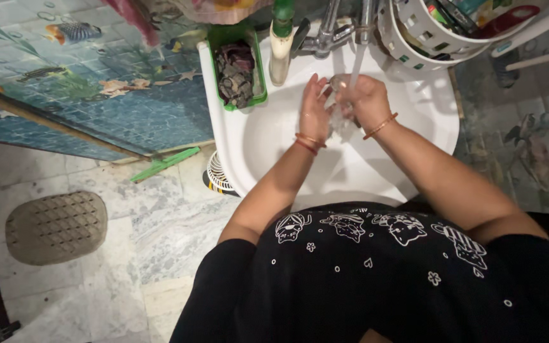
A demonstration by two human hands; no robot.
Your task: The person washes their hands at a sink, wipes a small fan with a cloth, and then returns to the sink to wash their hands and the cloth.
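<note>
Your right hand (365,98) grips a small clear glass (337,86) under the tap's (328,35) stream, over the white sink (414,114). Your left hand (316,111) is open, fingers flat against the glass's side. Green tray (258,76) of dark scraps sits on the sink's left rim; white basket (408,32) hangs upper right.

Clear object (338,101) between hands blurred by water, white basket (414,38) cut off at top

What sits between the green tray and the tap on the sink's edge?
In the head view, an upright cream bottle with a green top stands between the green tray and the tap.
</note>
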